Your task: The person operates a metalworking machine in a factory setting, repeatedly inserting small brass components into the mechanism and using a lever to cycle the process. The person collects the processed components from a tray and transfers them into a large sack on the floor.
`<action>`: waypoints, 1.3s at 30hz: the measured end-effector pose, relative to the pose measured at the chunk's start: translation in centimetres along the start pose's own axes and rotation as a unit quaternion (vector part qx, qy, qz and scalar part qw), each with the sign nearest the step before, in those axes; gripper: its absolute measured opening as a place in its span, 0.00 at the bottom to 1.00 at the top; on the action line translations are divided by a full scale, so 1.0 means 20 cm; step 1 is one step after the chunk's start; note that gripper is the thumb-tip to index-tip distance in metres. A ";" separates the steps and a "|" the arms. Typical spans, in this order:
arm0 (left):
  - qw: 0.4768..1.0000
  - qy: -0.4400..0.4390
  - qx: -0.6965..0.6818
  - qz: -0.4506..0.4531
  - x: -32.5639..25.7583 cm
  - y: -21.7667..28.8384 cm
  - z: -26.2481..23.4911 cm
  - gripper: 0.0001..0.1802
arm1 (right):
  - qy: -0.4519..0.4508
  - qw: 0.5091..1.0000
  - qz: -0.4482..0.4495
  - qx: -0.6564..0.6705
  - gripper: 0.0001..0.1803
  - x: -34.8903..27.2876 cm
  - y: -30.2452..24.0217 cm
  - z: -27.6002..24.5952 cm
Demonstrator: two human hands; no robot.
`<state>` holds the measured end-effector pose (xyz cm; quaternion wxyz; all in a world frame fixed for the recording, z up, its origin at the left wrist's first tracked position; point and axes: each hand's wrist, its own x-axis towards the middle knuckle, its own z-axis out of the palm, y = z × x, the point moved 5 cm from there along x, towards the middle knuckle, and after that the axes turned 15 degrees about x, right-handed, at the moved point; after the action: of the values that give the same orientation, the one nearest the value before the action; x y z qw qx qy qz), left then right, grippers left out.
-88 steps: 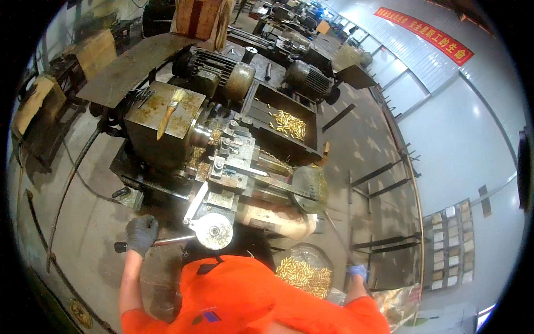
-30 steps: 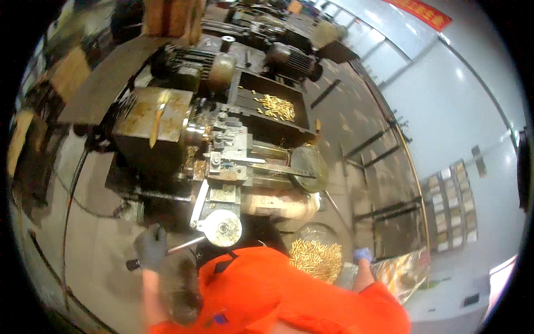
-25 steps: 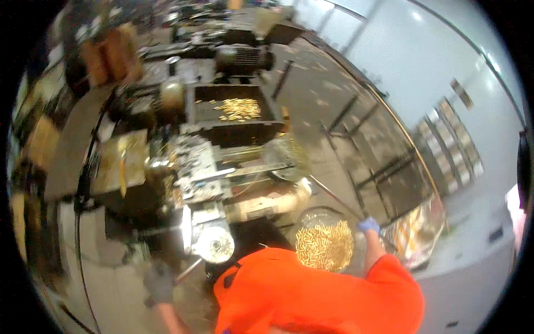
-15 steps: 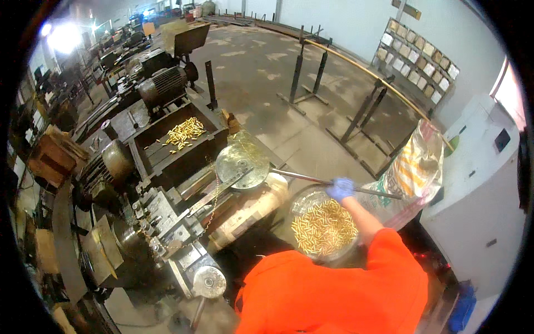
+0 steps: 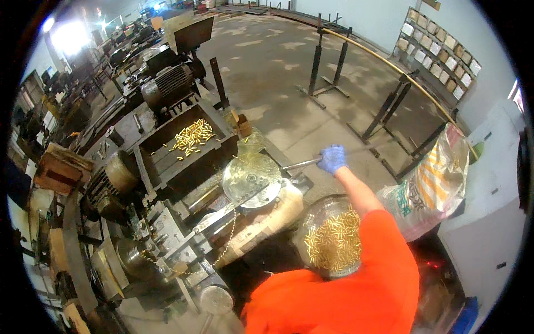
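My right hand [image 5: 332, 159], in a blue glove, grips a metal lever bar [image 5: 300, 164]. The bar runs out from a round metal disc [image 5: 252, 181] on a lathe-like machine [image 5: 181, 239]; its outer end is blurred. Below my forearm stands a basin [image 5: 306, 220] full of small brass-coloured metal pieces [image 5: 334, 242]. A thin coiled metal shaving [image 5: 229, 239] trails from the machine near a flat bar. My left hand is out of view; an orange garment [image 5: 334, 303] fills the lower edge.
A dark metal tray [image 5: 156, 167] with a pile of brass-coloured pieces [image 5: 193, 136] sits at the machine's far side, near electric motors [image 5: 169, 86]. To the right are a large woven sack [image 5: 434, 183] and a long brass-coloured rod [image 5: 384, 61] on black stands. A grey cabinet [image 5: 489, 200] borders the right.
My right hand has swung the lever bar away from me, from over the basin's far rim to beyond it. The disc's bar turned with it. The whole view has shifted slightly.
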<state>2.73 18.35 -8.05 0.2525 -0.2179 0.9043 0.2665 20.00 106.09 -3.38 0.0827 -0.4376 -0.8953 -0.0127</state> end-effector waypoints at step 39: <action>0.986 0.126 -0.096 -0.051 -0.83 -0.30 0.45 0.13 | 0.023 0.996 -0.087 -0.014 0.17 0.57 0.17 0.22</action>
<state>21.90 23.39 -7.26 0.1275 -0.3189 0.8869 0.3089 15.09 117.53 -6.05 0.0960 -0.3588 -0.9275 -0.0423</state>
